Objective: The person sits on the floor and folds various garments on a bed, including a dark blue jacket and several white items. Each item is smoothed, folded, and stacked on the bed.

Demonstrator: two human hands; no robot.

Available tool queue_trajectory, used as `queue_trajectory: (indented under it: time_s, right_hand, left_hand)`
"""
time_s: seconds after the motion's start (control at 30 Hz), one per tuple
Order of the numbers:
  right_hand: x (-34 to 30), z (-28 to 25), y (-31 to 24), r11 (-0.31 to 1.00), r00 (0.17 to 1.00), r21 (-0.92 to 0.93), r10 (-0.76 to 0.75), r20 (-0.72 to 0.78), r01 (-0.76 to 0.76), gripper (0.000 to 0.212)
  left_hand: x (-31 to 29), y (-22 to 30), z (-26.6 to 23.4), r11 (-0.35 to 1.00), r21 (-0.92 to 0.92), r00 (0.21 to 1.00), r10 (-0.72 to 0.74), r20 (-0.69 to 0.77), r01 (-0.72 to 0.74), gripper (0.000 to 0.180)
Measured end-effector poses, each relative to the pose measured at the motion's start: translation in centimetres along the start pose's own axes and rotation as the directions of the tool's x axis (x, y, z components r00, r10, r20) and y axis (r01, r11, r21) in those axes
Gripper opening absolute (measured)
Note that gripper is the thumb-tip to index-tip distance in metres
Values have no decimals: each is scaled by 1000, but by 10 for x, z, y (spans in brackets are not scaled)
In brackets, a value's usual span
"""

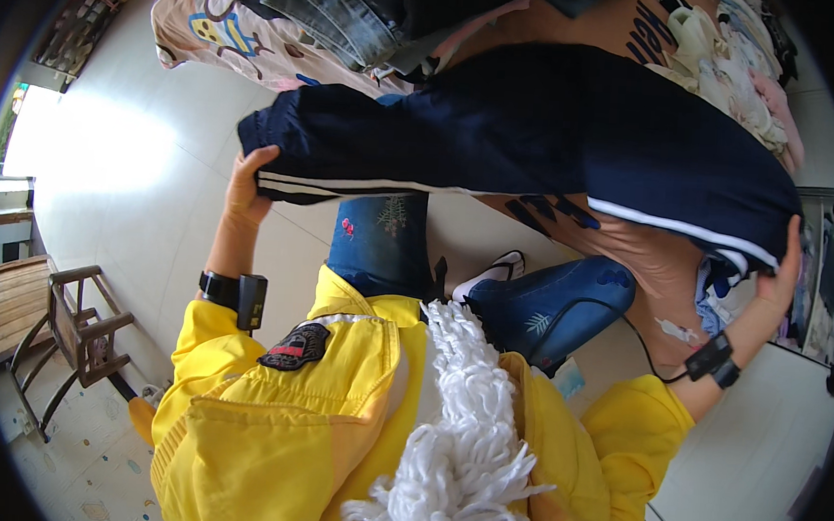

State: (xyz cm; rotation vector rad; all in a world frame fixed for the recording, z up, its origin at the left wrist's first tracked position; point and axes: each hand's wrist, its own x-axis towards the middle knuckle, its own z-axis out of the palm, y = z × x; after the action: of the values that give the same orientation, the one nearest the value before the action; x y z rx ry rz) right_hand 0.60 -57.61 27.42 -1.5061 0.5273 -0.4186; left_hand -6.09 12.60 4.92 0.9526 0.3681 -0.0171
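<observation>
"Garment first: where does it lie?"

"The navy garment (pixel 511 123) is stretched between the person's left hand (pixel 249 188) and right hand (pixel 777 268), beyond the lap of their blue jeans (pixel 375 244)."

"Which way does its long axis run?"

"Left to right across the body, bowing toward the far side in the middle. White stripes follow much of the near edge."

"And the fingers?"

"Those of the left hand are clamped on the left end, thumb on the near face, the others mostly hidden behind. Those of the right hand grip the right end, with some tips lost in the cloth."

"Is either hand nearer?"

"Each has its own end, so the bulk lies rightward of the left fingers and leftward of the right. The middle is well apart from both."

"What is around it?"

"Piled clothes (pixel 331 26) on the far side, and brown sheeting (pixel 659 290) just beside the right half."
</observation>
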Motion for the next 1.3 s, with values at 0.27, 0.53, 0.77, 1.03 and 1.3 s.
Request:
queue_trajectory:
  time_s: [0.27,0.53,0.77,1.03,1.3]
  right_hand:
    - [39,-84,-33,842,972,-523,-212,-98,131,66]
    - [59,-68,-11,812,985,-567,-50,164,136,46]
    - [72,-13,39,497,971,-834,-114,210,239,68]
    - [105,-33,53,724,924,-630,-25,382,280,71]
    - [126,11,89,20,747,-876,-533,399,482,40]
  left_hand:
    - [16,62,-43,978,121,985,173,1,-172,35]
    - [16,101,-109,928,368,996,77,-48,-54,39]
    - [10,54,-125,834,544,992,-26,-124,90,29]
    - [-9,46,-129,933,360,1000,-5,-29,15,42]
    - [-23,48,-117,983,182,996,-30,88,13,53]
